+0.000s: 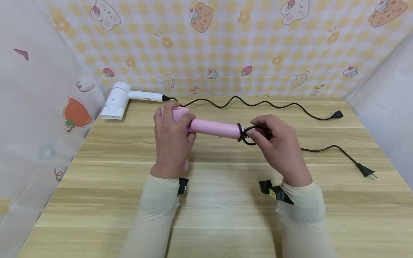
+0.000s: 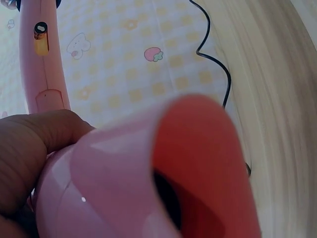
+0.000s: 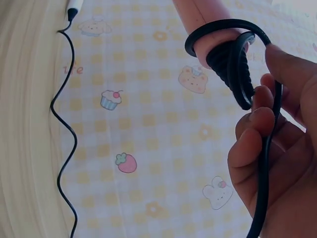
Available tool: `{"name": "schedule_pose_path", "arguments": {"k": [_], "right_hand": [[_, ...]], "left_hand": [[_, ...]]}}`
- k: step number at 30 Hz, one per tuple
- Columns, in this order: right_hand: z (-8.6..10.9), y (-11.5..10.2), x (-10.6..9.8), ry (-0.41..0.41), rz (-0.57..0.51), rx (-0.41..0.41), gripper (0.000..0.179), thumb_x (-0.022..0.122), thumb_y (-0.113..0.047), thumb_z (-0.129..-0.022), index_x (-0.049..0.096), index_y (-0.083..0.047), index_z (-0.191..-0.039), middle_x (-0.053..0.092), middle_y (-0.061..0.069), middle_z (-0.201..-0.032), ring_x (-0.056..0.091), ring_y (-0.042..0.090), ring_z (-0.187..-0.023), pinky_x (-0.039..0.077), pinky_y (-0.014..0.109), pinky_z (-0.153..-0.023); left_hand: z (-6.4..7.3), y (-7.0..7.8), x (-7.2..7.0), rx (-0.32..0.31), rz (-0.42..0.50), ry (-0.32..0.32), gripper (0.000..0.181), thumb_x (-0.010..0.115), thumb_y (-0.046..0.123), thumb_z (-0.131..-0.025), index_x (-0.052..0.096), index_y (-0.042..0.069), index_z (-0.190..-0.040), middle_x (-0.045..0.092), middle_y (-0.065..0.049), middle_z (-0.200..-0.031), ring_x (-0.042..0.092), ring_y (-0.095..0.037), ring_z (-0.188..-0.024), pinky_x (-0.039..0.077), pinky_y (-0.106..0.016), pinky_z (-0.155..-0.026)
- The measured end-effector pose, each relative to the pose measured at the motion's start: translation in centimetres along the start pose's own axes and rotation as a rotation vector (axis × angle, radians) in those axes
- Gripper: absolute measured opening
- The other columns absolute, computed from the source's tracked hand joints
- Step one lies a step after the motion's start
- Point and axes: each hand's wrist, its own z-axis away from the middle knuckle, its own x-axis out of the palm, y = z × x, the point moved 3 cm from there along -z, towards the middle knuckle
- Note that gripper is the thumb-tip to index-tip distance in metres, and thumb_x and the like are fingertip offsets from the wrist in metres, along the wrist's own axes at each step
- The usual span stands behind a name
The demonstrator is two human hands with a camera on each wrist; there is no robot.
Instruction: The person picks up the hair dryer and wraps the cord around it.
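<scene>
A pink hair dryer (image 1: 216,129) is held above the table, its handle pointing right. My left hand (image 1: 171,139) grips the dryer's head. In the left wrist view, the pink nozzle (image 2: 116,163) is large and close, its mouth facing right. Around the handle's end goes a loop of black cord (image 3: 218,26), beside the ribbed cord sleeve (image 3: 223,62). My right hand (image 1: 280,143) pinches the cord just past that end; in the right wrist view the cord runs down across its curled fingers. The cord's two-pin plug (image 1: 365,169) lies on the table at right.
A white hair dryer (image 1: 117,100) rests at the back left of the wooden table (image 1: 222,211). Its wavy black cord (image 1: 251,104) trails along the back edge to a black plug (image 1: 337,114). A checked cloth backdrop (image 1: 226,43) rises behind.
</scene>
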Motion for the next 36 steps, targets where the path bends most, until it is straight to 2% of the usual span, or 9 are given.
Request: {"name": "schedule_pose_path", "arguments": {"k": [10,15,18,23,28,36], "right_hand": [[-0.2,0.4,0.0,0.049,0.0,0.013,0.016,0.072,-0.005,-0.089,0.07,-0.003,-0.105,0.066,0.003,-0.088,0.057,0.011,-0.07,0.045,0.016,-0.06],[-0.3,0.7,0.0,0.053,-0.002,0.046,0.012,0.07,-0.008,-0.092,0.072,-0.004,-0.103,0.066,0.001,-0.082,0.054,0.012,-0.063,0.043,0.018,-0.057],[-0.3,0.8,0.0,0.047,0.002,0.061,0.01,0.068,-0.01,-0.093,0.073,-0.006,-0.101,0.065,0.0,-0.078,0.052,0.013,-0.06,0.041,0.02,-0.056],[-0.3,0.8,-0.1,0.029,-0.008,0.089,0.01,0.069,-0.014,-0.093,0.076,-0.01,-0.099,0.063,-0.001,-0.074,0.046,0.014,-0.058,0.036,0.022,-0.054],[-0.2,1.0,0.0,-0.001,-0.053,0.12,0.013,0.07,-0.016,-0.092,0.079,-0.011,-0.099,0.072,-0.001,-0.086,0.052,0.011,-0.065,0.039,0.021,-0.057],[0.0,1.6,0.4,-0.06,-0.081,0.172,0.016,0.066,-0.017,-0.095,0.079,-0.011,-0.102,0.074,-0.002,-0.096,0.065,0.005,-0.084,0.048,0.016,-0.072]], "left_hand": [[-0.3,0.3,-0.3,0.06,0.041,-0.005,0.022,0.075,-0.003,-0.074,0.074,0.009,-0.092,0.049,-0.022,-0.127,0.04,-0.05,-0.119,0.042,-0.06,-0.088],[-0.4,0.4,-0.5,0.092,0.056,-0.012,0.023,0.075,-0.004,-0.073,0.074,0.008,-0.092,0.05,-0.023,-0.127,0.041,-0.047,-0.121,0.037,-0.058,-0.097],[-0.5,0.4,-0.6,0.095,0.073,-0.015,0.023,0.076,-0.004,-0.071,0.073,0.008,-0.091,0.05,-0.023,-0.127,0.041,-0.047,-0.121,0.034,-0.057,-0.1],[-0.5,0.4,-0.7,0.079,0.114,-0.034,0.025,0.078,-0.004,-0.07,0.074,0.009,-0.091,0.05,-0.022,-0.129,0.04,-0.046,-0.123,0.038,-0.058,-0.096],[-0.5,0.5,-0.8,0.083,0.139,-0.046,0.026,0.079,-0.003,-0.069,0.074,0.009,-0.092,0.049,-0.021,-0.13,0.04,-0.044,-0.124,0.039,-0.058,-0.096],[-0.5,0.8,-0.9,0.064,0.169,-0.032,0.026,0.079,-0.004,-0.067,0.074,0.009,-0.09,0.05,-0.021,-0.131,0.039,-0.044,-0.125,0.038,-0.056,-0.098]]}}
